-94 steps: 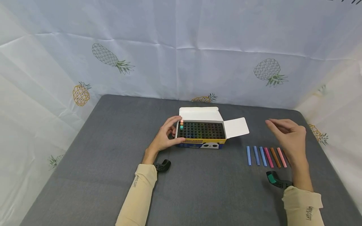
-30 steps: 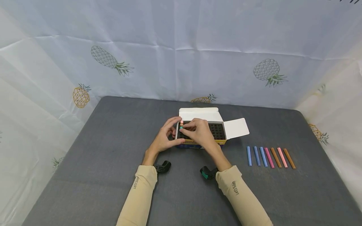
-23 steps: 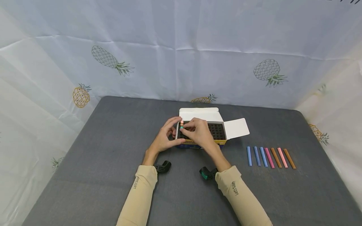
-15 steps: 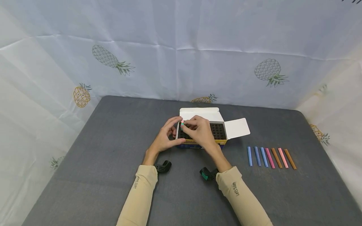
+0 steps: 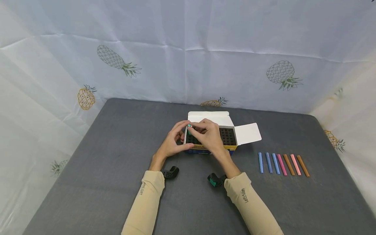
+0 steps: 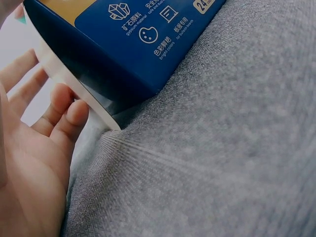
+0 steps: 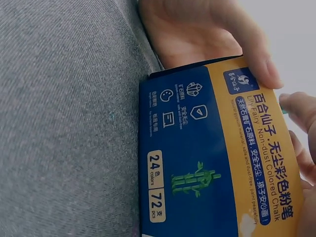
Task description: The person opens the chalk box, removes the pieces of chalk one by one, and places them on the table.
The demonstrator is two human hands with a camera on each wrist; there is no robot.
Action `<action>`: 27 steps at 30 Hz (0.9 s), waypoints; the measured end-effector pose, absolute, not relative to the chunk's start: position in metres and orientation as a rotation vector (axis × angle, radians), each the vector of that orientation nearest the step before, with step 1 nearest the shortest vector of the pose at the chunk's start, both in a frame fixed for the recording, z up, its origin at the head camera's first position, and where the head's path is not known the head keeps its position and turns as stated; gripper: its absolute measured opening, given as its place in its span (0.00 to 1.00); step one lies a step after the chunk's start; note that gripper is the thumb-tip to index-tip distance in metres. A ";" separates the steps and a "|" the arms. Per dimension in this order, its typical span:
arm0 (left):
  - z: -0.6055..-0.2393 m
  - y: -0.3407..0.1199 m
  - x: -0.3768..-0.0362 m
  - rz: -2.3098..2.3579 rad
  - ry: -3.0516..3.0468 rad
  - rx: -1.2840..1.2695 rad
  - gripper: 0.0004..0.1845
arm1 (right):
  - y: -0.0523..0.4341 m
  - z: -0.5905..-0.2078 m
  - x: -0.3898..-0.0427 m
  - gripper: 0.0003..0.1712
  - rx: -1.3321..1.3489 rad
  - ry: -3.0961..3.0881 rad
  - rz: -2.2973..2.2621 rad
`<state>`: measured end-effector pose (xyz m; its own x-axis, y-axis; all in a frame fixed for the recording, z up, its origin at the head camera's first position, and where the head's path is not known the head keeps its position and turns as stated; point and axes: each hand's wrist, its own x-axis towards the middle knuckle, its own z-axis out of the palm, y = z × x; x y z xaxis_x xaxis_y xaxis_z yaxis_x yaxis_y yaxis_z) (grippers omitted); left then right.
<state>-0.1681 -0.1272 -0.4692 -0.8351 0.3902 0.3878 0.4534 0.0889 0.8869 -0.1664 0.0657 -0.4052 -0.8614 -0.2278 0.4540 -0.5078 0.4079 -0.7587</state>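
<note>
A yellow-and-blue chalk box (image 5: 232, 148) stands at mid-table, its white lid (image 5: 208, 115) folded back over a dark insert of holes. My left hand (image 5: 170, 143) grips the box's left end, thumb on the front edge and index finger at the back corner. In the left wrist view, other fingers (image 6: 63, 106) curl beside the white end flap (image 6: 74, 81). Over the insert's left end, my right hand (image 5: 210, 137) pinches a teal chalk stick (image 5: 189, 125) between thumb and fingers. The hand covers part of the insert. The right wrist view shows the box's printed front (image 7: 187, 148).
To the right of the box lies a row of chalk sticks: blue ones (image 5: 269, 162), a magenta one (image 5: 282, 164), a pink one (image 5: 295, 164) and brown ones (image 5: 303, 165). A white side flap (image 5: 248, 133) sticks out from the box's right end. A curtain (image 5: 164, 71) hangs behind the grey table (image 5: 97, 182).
My right hand came from the chalk row on the right to the box's left end and took hold of the teal chalk stick, which now stands higher. My left hand has stayed on the box.
</note>
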 end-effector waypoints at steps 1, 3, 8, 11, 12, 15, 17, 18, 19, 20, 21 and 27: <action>-0.469 -0.127 -0.168 -1.891 -2.277 -0.885 0.44 | 0.066 -0.405 -0.167 0.12 0.647 -2.387 1.439; -0.469 -0.127 -0.168 -1.894 -2.273 -0.889 0.44 | 0.066 -0.405 -0.167 0.12 0.657 -2.386 1.439; -0.470 -0.127 -0.168 -1.911 -2.274 -0.882 0.43 | 0.067 -0.404 -0.167 0.10 0.673 -2.381 1.458; -0.470 -0.127 -0.168 -1.911 -2.282 -0.874 0.43 | 0.069 -0.400 -0.166 0.10 0.654 -2.366 1.497; -0.471 -0.127 -0.168 -1.910 -2.283 -0.874 0.43 | 0.070 -0.398 -0.165 0.11 0.645 -2.361 1.511; -0.471 -0.127 -0.169 -1.902 -2.279 -0.876 0.43 | 0.075 -0.390 -0.163 0.11 0.631 -2.336 1.562; -0.470 -0.127 -0.170 -1.900 -2.275 -0.879 0.43 | 0.079 -0.383 -0.161 0.11 0.632 -2.320 1.592; -0.470 -0.127 -0.170 -1.901 -2.276 -0.878 0.43 | 0.081 -0.380 -0.160 0.12 0.635 -2.311 1.602; -0.470 -0.127 -0.170 -1.897 -2.277 -0.878 0.43 | 0.084 -0.377 -0.159 0.11 0.638 -2.301 1.617; -0.470 -0.127 -0.170 -1.895 -2.280 -0.876 0.43 | 0.086 -0.373 -0.158 0.11 0.639 -2.293 1.621; -0.470 -0.127 -0.170 -1.892 -2.285 -0.873 0.43 | 0.089 -0.370 -0.156 0.11 0.643 -2.283 1.626; -0.468 -0.128 -0.169 -1.878 -2.306 -0.862 0.45 | 0.111 -0.358 -0.150 0.08 0.647 -2.258 1.612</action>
<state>-0.1691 -0.1279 -0.4681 -0.8441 0.3871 0.3711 0.4418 0.1098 0.8904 -0.1500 0.1109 -0.3583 -0.8565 -0.1896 0.4801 -0.5156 0.2723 -0.8124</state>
